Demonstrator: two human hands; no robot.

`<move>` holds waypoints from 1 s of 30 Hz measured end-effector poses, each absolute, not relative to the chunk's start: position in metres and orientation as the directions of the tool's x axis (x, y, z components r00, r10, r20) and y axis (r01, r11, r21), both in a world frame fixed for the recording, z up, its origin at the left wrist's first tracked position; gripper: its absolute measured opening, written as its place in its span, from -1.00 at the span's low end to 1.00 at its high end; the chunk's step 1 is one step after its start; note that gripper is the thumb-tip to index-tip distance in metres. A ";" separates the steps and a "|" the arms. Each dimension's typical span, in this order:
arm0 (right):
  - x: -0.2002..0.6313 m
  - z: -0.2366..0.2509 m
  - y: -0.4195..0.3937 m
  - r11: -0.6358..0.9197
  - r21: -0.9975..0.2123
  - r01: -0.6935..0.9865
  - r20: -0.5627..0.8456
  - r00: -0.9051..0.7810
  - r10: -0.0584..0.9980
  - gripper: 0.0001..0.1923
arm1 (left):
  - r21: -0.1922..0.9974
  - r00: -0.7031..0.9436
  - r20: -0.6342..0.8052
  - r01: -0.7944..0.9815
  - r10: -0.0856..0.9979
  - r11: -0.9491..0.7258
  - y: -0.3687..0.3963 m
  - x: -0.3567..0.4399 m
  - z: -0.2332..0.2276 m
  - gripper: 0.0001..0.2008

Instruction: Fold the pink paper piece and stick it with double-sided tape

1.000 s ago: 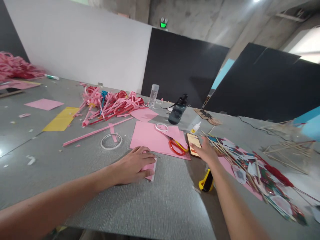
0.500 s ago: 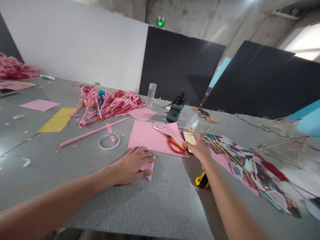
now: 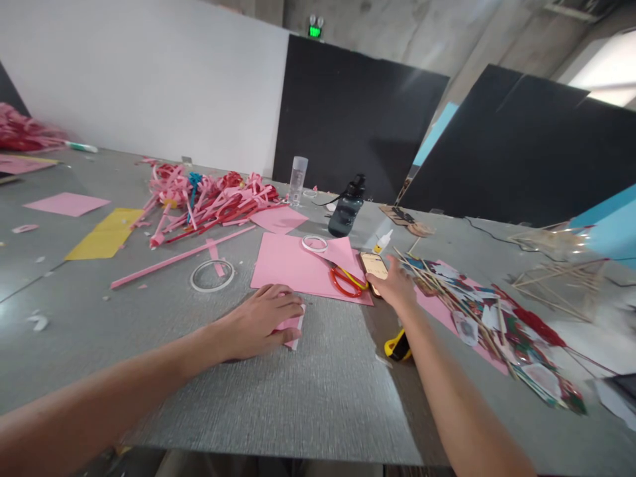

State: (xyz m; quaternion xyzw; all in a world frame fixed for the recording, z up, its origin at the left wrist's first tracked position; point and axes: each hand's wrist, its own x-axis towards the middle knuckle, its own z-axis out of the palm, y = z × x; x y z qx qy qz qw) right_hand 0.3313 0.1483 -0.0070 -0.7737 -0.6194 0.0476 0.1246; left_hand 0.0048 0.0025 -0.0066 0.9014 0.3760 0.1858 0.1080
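Pink paper is lying under the left hand (image 3: 261, 322); that hand is pressing palm-down on a small folded pink piece (image 3: 293, 329) on the grey table (image 3: 308, 397), its fingers curled loosely over the paper so that only the near edge is showing past the fingertips; it is pinning the piece flat, not pinching it. Green lettering is glowing on an exit sign (image 3: 313, 30) high on the far wall, too small to read; the phone (image 3: 373, 265) is showing a lit, yellowish screen whose writing is also too small to make out.

The right hand (image 3: 396, 286) is reaching forward with fingers spread and resting on the near end of the phone, open, closing on nothing; whether the fingertips are pressing the screen or only touching its edge cannot be told. Red-handled scissors (image 3: 346, 281) are lying just left of the phone on a large pink sheet (image 3: 288, 266), with a ring of tape (image 3: 315, 243) at the sheet's far edge; a yellow utility knife (image 3: 397, 347) is sitting beside the right forearm; wooden sticks and printed cut-outs (image 3: 477, 311) are spreading out to the right; a dark water bottle (image 3: 346, 209) is standing beyond the sheet.
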 end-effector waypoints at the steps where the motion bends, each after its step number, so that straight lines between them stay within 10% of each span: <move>1: 0.333 -0.008 0.148 -0.198 -0.254 0.947 0.079 0.225 0.971 -0.15 | 0.334 0.649 0.254 0.637 0.717 -0.695 0.003 0.005 -0.007 -0.69; 9: 0.322 0.005 0.133 -0.014 -0.230 0.973 0.160 0.052 0.986 -0.31 | 0.324 0.645 0.282 0.632 0.710 -0.704 0.003 0.003 -0.011 -0.64; 17: 0.238 0.012 0.069 0.631 -0.319 0.707 0.249 -0.580 0.776 -0.72 | 0.248 0.647 0.267 0.670 0.714 -0.699 -0.004 0.004 -0.004 -0.57; 30: 0.225 -0.005 0.063 0.676 -0.473 0.565 0.168 -0.696 0.698 -0.80 | 0.233 0.661 0.252 0.668 0.707 -0.707 -0.004 0.003 -0.006 -0.50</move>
